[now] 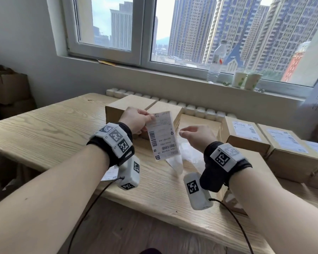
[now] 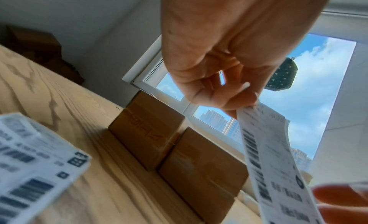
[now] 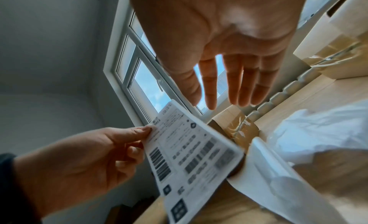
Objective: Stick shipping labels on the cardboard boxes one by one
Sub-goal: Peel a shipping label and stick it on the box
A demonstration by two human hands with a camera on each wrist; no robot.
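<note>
My left hand (image 1: 134, 121) pinches the upper edge of a white rectangular shipping label printed with black barcodes (image 1: 162, 135), thumb on the printed face and fingers curled behind it, so the sheet hangs free in the air above the pale wooden table (image 1: 44, 129). My right hand (image 1: 195, 136) holds nothing; its fingers are spread nearly straight, palm down, just beside the label's right edge and apart from it.

Beyond the label sit two plain brown cardboard boxes (image 1: 134, 105), side by side and unlabelled on top as far as I can see. Further right stand brown boxes already carrying white labels (image 1: 244, 132). Crumpled translucent backing sheets (image 1: 174, 163) lie on the table under my hands, and a stack of unused labels (image 2: 33, 163) sits near the table's front-left edge.

The risk I judge greatest: held by one edge only, the hanging sheet could curl and stick to itself or to my fingers. It could also land crooked or trap a wrinkle if it touches the box before my right hand steadies the lower edge.

Both forearms reach forward, wrists raised above the table, the left one turned inward.
</note>
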